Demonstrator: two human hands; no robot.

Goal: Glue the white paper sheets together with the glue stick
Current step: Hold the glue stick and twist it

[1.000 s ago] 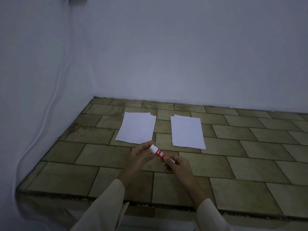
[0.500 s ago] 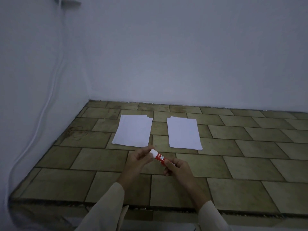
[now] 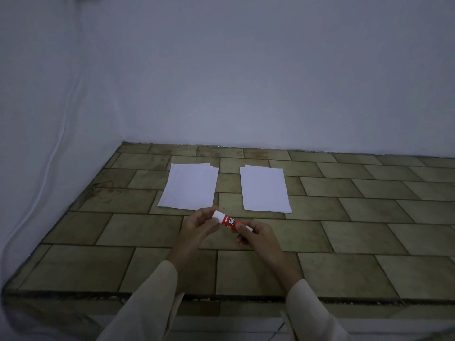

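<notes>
Dim light is being cast over plain white walls (image 3: pixel 246 70); a white cable (image 3: pixel 53 153) is running down frame left; tan tiled surface (image 3: pixel 369 217) below.

You can read one marking only: "GLUE STICK" in white letters on the red band of the glue stick (image 3: pixel 229 221).

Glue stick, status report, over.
Both hands on glue stick: left hand at white cap, right hand on body. Paper stacks untouched. Nothing in the way.

Both hands hold glue stick (image 3: pixel 229 221) above tiled ledge (image 3: pixel 344 242); left hand (image 3: pixel 200 223) pinches white cap, right hand (image 3: pixel 256 236) grips body.
</notes>
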